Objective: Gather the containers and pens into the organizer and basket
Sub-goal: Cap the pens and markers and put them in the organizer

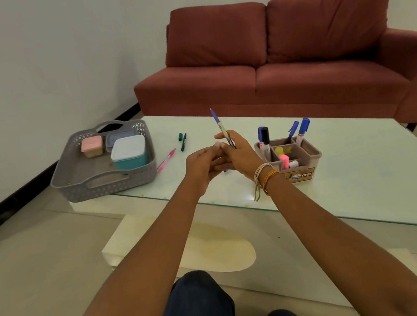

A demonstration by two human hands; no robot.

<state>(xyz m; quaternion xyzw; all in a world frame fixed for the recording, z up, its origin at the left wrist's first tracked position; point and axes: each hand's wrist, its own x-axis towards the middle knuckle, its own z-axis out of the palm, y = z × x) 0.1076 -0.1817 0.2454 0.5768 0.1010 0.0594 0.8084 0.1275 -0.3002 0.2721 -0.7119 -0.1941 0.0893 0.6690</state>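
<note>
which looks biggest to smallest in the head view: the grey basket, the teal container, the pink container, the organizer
1. grey basket
2. organizer, though it sits somewhat nearer the camera, so its lead over the next is unsure
3. teal container
4. pink container, set farther back in the basket

A glass-topped table carries a basket, organizer and two loose pens.
</note>
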